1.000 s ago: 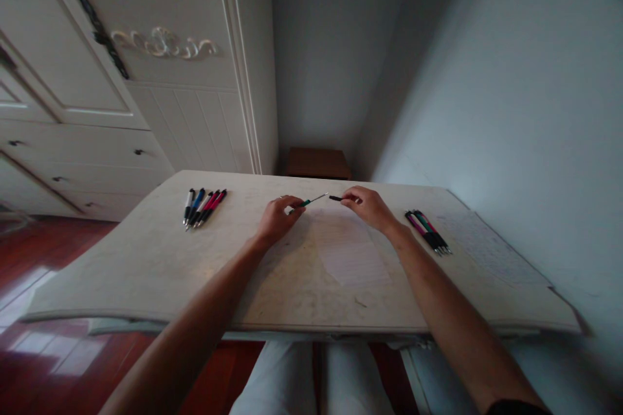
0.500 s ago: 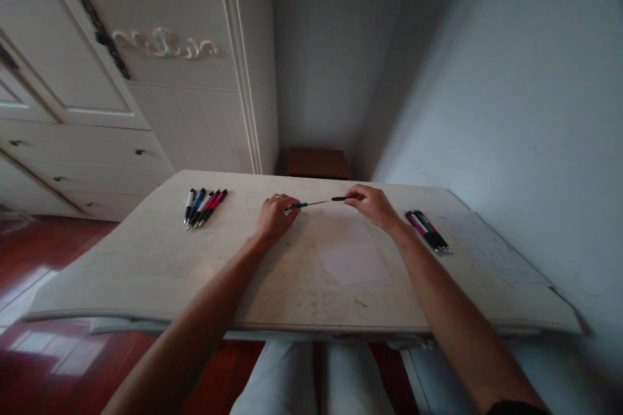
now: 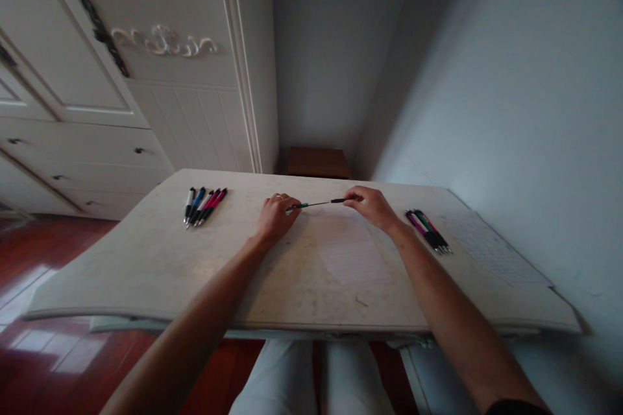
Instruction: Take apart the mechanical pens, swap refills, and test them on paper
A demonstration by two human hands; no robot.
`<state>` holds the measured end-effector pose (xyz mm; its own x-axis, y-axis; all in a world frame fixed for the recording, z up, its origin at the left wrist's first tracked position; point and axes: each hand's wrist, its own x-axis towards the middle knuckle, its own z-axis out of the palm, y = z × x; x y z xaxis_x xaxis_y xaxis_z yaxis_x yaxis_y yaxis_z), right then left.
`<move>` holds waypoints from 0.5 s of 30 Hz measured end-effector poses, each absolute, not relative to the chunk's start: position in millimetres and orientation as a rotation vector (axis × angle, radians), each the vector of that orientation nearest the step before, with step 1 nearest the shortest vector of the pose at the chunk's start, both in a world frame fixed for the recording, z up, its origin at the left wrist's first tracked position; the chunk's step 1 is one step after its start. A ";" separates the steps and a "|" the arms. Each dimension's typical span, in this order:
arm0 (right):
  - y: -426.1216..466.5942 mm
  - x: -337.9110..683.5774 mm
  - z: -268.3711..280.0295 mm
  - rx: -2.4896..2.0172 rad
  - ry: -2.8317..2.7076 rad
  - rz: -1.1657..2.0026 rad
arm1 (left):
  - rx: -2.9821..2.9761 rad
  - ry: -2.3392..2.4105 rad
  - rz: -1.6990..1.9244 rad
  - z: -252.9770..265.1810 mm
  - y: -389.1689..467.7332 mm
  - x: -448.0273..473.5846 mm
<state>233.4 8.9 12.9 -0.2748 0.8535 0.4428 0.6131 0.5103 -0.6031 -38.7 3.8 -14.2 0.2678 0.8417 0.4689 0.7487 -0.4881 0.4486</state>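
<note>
Pinched in my left hand [image 3: 276, 216] is a green pen barrel [image 3: 302, 205], with a thin refill [image 3: 318, 203] sticking out of it to the right. My right hand [image 3: 370, 205] grips a black pen grip section [image 3: 337, 200] between thumb and fingers. The refill's tip meets the left end of that black piece; whether it has entered is too small to make out. Both hands are over the far middle of the table, just beyond a lined sheet of paper [image 3: 354, 249].
Several pens [image 3: 204, 207] lie side by side on the left of the table [image 3: 146, 259]. More pens [image 3: 429, 231] lie at the right, beside a written sheet [image 3: 487, 246] along the wall. A small dark scrap [image 3: 361, 302] rests near the front edge.
The small gap between the refill tip and the black grip section has closed. My right hand has shifted slightly left; my left hand has hardly moved.
</note>
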 end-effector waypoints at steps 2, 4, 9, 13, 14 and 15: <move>8.2 232.0 13.1 -1.200 -2.008 0.399 | 2.394 1.508 1.010 -13.4 3.3 -38.8; 7.4 230.7 13.6 -1.199 -2.020 0.391 | 2.398 1.507 1.004 -12.5 2.8 -38.7; 7.9 231.0 13.7 -1.197 -2.039 0.376 | 2.404 1.500 0.999 -12.8 3.3 -38.6; 9.2 232.1 12.6 -1.186 -2.042 0.375 | 2.392 1.493 1.009 -14.7 4.6 -38.9; 9.4 232.2 12.4 -1.184 -2.040 0.377 | 2.390 1.494 1.009 -15.0 4.8 -38.9; 9.4 232.2 12.2 -1.183 -2.039 0.380 | 2.388 1.495 1.009 -15.1 5.0 -39.0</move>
<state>232.2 9.4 12.2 -0.3044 0.8404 0.4485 0.6227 0.5318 -0.5740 -39.0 5.0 -15.1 0.2774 0.8428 0.4613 0.7430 -0.4925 0.4531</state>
